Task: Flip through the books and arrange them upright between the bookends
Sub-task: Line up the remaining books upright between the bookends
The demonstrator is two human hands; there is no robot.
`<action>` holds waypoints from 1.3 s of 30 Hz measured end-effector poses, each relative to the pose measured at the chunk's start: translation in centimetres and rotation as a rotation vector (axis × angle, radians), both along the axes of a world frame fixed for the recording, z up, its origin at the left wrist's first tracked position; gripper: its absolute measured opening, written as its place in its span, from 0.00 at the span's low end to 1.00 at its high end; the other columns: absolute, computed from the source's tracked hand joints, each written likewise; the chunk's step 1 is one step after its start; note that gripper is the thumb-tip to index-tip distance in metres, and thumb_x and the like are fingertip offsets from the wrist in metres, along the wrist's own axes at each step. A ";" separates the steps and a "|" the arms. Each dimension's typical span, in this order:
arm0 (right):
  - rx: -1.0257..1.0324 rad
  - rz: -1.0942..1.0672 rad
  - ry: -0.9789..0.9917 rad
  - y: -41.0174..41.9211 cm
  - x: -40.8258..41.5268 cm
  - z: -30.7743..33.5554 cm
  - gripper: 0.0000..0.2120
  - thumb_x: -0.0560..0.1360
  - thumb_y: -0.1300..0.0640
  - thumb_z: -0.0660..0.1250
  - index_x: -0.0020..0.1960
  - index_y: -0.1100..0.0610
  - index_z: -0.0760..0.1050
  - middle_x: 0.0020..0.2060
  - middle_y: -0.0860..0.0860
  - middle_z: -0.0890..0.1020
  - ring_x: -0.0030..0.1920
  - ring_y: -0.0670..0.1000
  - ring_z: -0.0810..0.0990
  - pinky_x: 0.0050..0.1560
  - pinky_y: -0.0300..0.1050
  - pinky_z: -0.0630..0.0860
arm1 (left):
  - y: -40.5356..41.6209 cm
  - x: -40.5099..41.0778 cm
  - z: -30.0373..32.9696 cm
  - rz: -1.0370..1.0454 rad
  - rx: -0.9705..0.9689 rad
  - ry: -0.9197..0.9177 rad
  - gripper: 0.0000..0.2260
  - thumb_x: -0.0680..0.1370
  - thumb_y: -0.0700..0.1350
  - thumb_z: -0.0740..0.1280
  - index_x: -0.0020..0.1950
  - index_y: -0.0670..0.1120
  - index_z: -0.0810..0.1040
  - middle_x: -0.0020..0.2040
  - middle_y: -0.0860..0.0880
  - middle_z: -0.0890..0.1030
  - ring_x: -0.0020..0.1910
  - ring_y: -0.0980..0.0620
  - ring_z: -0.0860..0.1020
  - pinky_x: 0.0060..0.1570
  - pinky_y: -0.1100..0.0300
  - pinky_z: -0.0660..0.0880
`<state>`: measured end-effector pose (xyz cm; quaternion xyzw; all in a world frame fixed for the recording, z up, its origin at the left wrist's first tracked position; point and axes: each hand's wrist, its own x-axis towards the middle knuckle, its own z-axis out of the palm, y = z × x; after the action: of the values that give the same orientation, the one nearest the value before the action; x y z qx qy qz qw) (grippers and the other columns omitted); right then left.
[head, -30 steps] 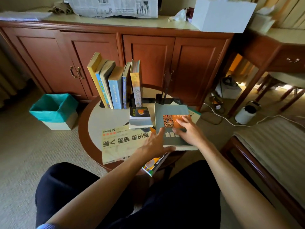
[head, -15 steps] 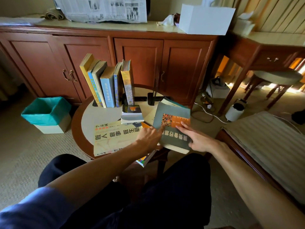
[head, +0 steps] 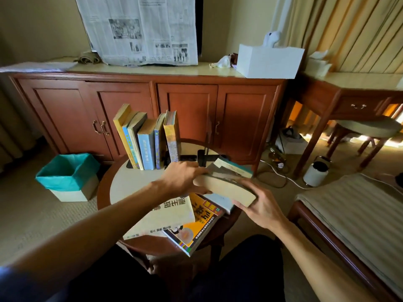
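Both hands hold a thick grey-green book [head: 224, 188] lifted above the round table [head: 128, 184], its cream page edge facing me. My left hand [head: 183, 179] grips its left end; my right hand [head: 259, 203] grips its right corner from below. Several books [head: 148, 142] stand upright and lean left at the table's back, beside a black bookend [head: 204, 156]. Flat on the table lie a cream book with large characters [head: 165, 214], an orange-yellow book [head: 194, 229] and a teal-edged book [head: 235, 167].
A wooden cabinet [head: 187, 105] with a newspaper [head: 139, 29] and white box [head: 268, 62] stands behind. A teal-lined bin [head: 67, 175] sits on the floor at left, a striped bench [head: 353, 212] at right, a white appliance [head: 315, 173] with a cord near a desk.
The grey-green book lay flat on the stack under my hands; now both hands have lifted it off the table and tilted it, page edge toward me. The camera has tilted up.
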<state>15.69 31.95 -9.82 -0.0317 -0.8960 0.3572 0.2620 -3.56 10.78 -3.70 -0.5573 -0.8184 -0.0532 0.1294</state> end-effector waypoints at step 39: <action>-0.420 -0.162 -0.048 -3.3 -34.8 4.6 0.24 0.67 0.42 0.79 0.53 0.58 0.79 0.46 0.50 0.84 0.46 0.47 0.82 0.42 0.26 0.73 | 10.0 -23.0 8.0 0.516 0.069 -0.623 0.27 0.79 0.62 0.66 0.62 0.39 0.75 0.61 0.38 0.75 0.68 0.40 0.67 0.62 0.47 0.71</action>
<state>-19.09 28.64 -5.25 -0.1661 -0.8023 0.5130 0.2562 -26.56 20.81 4.27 -0.2860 -0.9292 -0.2130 -0.0971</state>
